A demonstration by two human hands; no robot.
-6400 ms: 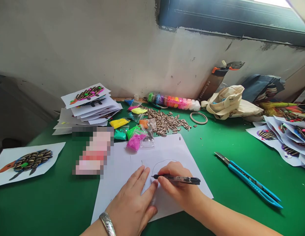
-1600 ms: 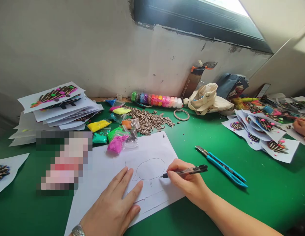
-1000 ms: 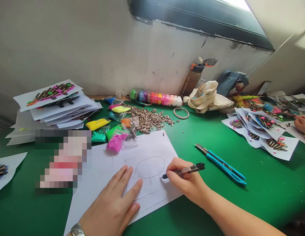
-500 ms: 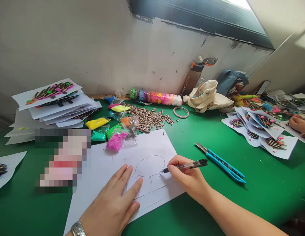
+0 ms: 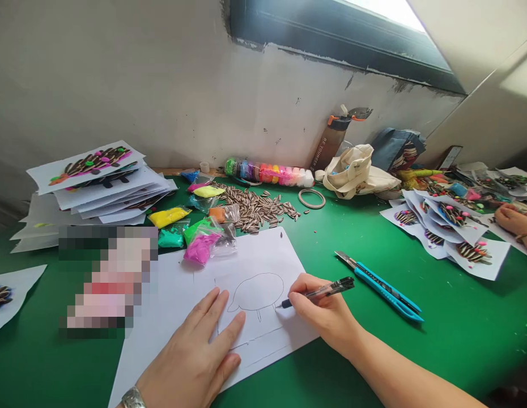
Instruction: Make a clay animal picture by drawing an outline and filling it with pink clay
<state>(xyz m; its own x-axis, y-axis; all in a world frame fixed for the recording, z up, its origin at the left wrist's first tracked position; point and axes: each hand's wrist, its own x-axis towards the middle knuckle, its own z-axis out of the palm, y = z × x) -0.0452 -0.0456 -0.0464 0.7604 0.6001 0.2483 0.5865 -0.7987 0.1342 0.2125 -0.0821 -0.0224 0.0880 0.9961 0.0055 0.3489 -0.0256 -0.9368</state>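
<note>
Black pen (image 5: 327, 290) slants in right hand (image 5: 321, 309) over smooth paper (image 5: 267, 249).

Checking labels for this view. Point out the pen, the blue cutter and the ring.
pen (image 5: 328, 289), head view, on its barrel
blue cutter (image 5: 383, 287), head view, on its handle
ring (image 5: 311, 206), head view, on its lower rim

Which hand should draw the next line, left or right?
Probably right: the right hand holds the pen, its tip beside the drawn shape. The left hand lies on the paper.
</note>
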